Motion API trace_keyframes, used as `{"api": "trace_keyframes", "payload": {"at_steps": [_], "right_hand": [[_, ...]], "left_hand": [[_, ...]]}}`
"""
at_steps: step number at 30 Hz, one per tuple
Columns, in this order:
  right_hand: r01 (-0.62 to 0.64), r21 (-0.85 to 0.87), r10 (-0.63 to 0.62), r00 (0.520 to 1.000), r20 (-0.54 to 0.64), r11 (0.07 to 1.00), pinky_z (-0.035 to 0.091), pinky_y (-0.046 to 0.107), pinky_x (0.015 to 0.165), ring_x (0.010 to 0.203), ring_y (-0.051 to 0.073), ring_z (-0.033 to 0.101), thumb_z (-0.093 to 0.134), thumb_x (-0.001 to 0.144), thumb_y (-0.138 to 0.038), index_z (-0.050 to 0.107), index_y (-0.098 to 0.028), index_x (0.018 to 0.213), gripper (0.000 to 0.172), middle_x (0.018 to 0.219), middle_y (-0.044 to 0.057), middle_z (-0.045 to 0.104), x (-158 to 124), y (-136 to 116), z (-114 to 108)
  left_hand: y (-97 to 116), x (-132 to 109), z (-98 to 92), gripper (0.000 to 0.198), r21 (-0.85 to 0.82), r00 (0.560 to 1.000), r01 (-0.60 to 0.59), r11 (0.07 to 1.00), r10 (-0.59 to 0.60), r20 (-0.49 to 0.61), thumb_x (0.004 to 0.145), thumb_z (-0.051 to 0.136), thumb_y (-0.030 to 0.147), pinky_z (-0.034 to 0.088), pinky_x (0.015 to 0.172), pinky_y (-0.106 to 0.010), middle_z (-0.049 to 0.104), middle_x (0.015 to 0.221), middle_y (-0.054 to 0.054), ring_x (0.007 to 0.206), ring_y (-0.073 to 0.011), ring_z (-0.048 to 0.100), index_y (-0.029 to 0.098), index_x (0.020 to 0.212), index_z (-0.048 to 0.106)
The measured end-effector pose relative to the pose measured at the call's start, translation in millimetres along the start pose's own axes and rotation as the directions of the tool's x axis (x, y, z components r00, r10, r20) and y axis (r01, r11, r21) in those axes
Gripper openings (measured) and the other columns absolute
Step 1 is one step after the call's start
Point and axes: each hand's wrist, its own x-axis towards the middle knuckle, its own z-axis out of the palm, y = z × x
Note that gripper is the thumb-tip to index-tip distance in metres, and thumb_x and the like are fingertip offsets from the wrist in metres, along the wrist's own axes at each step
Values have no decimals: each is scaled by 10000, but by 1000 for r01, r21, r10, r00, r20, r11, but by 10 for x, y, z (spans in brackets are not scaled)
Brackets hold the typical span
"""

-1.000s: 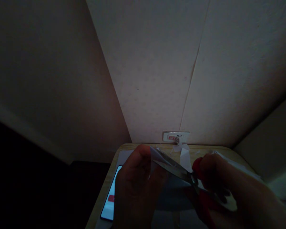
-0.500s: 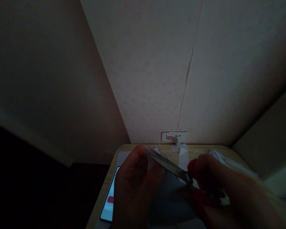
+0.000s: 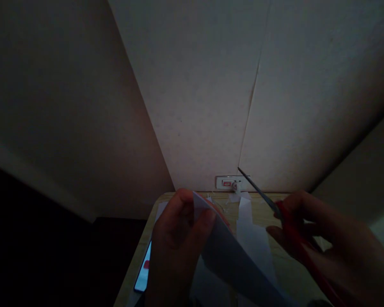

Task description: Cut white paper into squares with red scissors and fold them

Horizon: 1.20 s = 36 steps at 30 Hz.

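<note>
1. In a dim room, a pale wooden surface (image 3: 289,260) is filling the lower middle of the frame, with its far edge running up against a wall.
2. At the lower right, the right hand (image 3: 336,243) is keeping its grip wrapped around the red handles of a pair of scissors (image 3: 291,230). The blades are lying together as one dark line, pointing toward the upper left, and they are standing apart from the sheet in the other hand.
3. At the lower centre, the left hand (image 3: 176,243) is pinching a sheet of paper (image 3: 233,256) near its upper corner, the thumb pressing on the front and fingers showing behind. The sheet is slanting down from that grip toward the bottom edge of the frame.
4. Just left of that hand, a phone (image 3: 142,275) is lying on the surface, its lit screen showing a red patch; the hand is partly covering it.
5. Beyond the held sheet, white paper (image 3: 257,245) is lying flat, with a narrow strip (image 3: 245,209) reaching toward the far edge.
6. At the back, a wall outlet (image 3: 219,182) is holding a plug (image 3: 237,187), just above the surface.
7. Behind everything, the pale wall (image 3: 205,98) is rising to the top of the frame, a seam running down it.
</note>
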Motion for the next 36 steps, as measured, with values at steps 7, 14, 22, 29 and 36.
{"api": "trace_keyframes", "payload": {"at_steps": [7, 14, 22, 29, 36], "right_hand": [[17, 220, -5, 998, -55, 975, 539, 196, 504, 564, 147, 645, 769, 733, -449, 629, -247, 716, 247, 644, -16, 673, 103, 22, -88], [-55, 549, 33, 998, 50, 834, 582, 191, 555, 602, 141, 707, 794, 701, -266, 651, -266, 760, 155, 722, -31, 735, 106, -90, -14], [-72, 616, 83, 997, 12, 785, 579, 190, 554, 609, 145, 697, 784, 734, -228, 649, -288, 759, 150, 697, -45, 715, 68, -175, 26], [-162, 701, 114, 987, 115, 695, 547, 175, 599, 646, 113, 670, 800, 710, -202, 631, -267, 776, 192, 729, -61, 704, 42, -280, 87], [-183, 682, 139, 983, 120, 708, 477, 174, 514, 606, 114, 562, 776, 691, -119, 584, -256, 772, 249, 679, -65, 616, 36, -231, 113]], "left_hand": [[-3, 31, -11, 129, 81, 1000, -16, 997, 15, 16, 819, 694, 206, 493, 529, -154, 672, 608, 47, 570, -101, 632, 222, 706, 634], [16, -37, 96, 70, 155, 997, 74, 985, -74, -6, 765, 714, 209, 515, 567, -203, 664, 582, 51, 575, -132, 651, 238, 725, 664], [63, -63, 118, 169, 303, 986, 78, 950, -118, 115, 811, 666, 308, 448, 497, -228, 651, 525, 34, 494, -139, 592, 250, 656, 702], [55, -34, 100, 241, 459, 950, 12, 888, -153, 271, 833, 638, 299, 419, 529, -229, 663, 555, 33, 535, -135, 580, 245, 607, 703], [0, -61, 89, 118, 577, 944, 3, 817, -193, 268, 801, 689, 362, 468, 691, -288, 781, 784, 7, 755, -223, 667, 320, 785, 798]]}}
